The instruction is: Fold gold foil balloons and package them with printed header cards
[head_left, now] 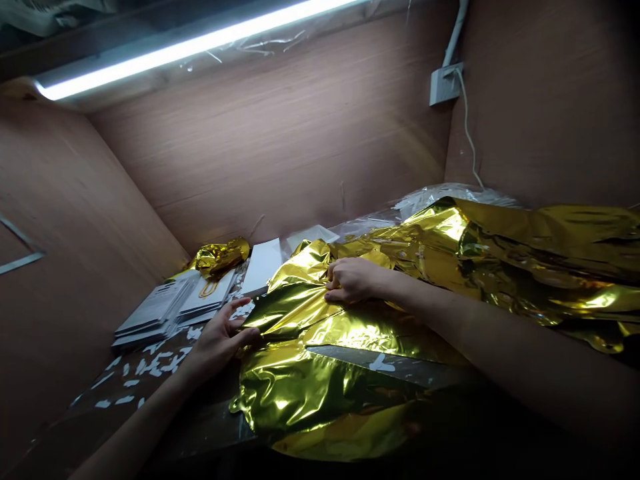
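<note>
Gripping a bunched fold of gold foil (285, 313) in the right hand (355, 280), with fingers curled tightly in, near the middle of the scene. Holding the left hand (220, 340) nearer and to the left, with thumb and fingers loosely parted at the foil's left edge; touching it with the thumb, apparently without a firm pinch. See below, nearer, a crinkled gold piece (300, 387) lying on the dark table (210, 427). Find many white scraps (150, 363) scattered left of the left hand, and just beyond, stacked white sheets (157, 307) beside a pile topped with a gold loop (209, 287). Notice crumpled foil (223, 255) at the far left and a white card (263, 263) to its right. See heaped gold sheets (550, 233) to the right, with clear plastic (450, 195) behind, along the far wooden wall (280, 147).
</note>
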Demonstrator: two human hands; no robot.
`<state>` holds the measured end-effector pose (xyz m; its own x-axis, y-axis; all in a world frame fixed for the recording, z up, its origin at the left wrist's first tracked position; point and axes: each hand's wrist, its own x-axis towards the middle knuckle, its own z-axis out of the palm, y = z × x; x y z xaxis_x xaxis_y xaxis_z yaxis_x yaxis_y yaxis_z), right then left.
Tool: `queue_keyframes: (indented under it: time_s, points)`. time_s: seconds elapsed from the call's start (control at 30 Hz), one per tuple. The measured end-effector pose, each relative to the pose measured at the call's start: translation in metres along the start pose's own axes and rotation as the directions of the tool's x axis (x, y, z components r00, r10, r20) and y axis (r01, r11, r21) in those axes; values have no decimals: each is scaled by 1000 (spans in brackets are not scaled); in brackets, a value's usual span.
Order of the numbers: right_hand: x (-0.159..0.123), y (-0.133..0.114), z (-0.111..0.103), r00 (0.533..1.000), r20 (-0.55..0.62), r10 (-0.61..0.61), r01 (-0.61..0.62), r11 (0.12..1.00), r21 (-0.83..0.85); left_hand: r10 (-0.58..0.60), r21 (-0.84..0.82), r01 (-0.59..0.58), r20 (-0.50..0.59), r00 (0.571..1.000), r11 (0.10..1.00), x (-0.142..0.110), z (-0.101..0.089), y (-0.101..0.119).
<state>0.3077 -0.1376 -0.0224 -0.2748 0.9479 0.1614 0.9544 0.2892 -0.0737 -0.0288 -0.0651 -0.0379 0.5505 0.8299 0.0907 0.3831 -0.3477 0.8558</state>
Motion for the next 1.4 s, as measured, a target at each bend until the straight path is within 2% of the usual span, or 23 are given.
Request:
queue_keyframes:
  time_s: [0.1,0.23,0.37,0.5,0.57,0.63,0.7,0.73,0.87,0.9,0.97,1.03,1.1,1.27,1.4]
  points:
    - [-1,-1,-1,1000,2,21,-21,1000,-7,-6,45,6,15,1000,999,1,0,-1]
    - [-2,-2,-1,1000,5,22,-22,1000,-19,85,203,-82,-7,996,976,3,-5,-6]
    - [-3,-4,-2,1000,0,20,-20,999,-45,199,439,-176,-6,980,881,5,-12,-8]
    - [-4,-5,-2,1000,-11,2,-3,996,-84,252,554,-259,90,964,791,6,-21,-6]
    - [-4,-6,-2,1000,-17,10,-12,996,-90,333,595,-335,117,936,731,6,-26,-2]
    - [-4,-6,-2,1000,-18,19,-21,995,-93,464,655,-450,168,870,607,4,-26,4]
    - [-4,-7,-2,1000,-16,18,-19,996,-91,548,682,-550,255,797,482,-2,-18,14]
    - [-4,-7,-2,1000,-14,18,-19,996,-89,555,686,-582,303,775,437,-5,-11,19]
    - [-4,-10,-5,1000,-3,20,-21,996,-90,460,719,-628,468,755,298,-20,24,31]
    - [-5,-10,-6,1000,1,20,-20,996,-91,419,717,-632,498,759,294,-22,30,31]
    - [-4,-10,-6,1000,11,14,-13,996,-91,339,712,-612,513,789,345,-24,35,29]
    - [-4,-9,-5,1000,17,5,-3,996,-93,262,719,-559,494,829,412,-26,34,27]
    - [-4,-8,-4,1000,14,-2,3,995,-102,214,726,-523,481,850,446,-29,28,27]
    - [-4,-7,-2,1000,9,-1,2,992,-125,215,715,-541,501,838,442,-37,12,21]
    - [-4,-9,-2,1000,3,-25,25,992,-127,266,750,-531,460,847,395,-39,-8,-8]
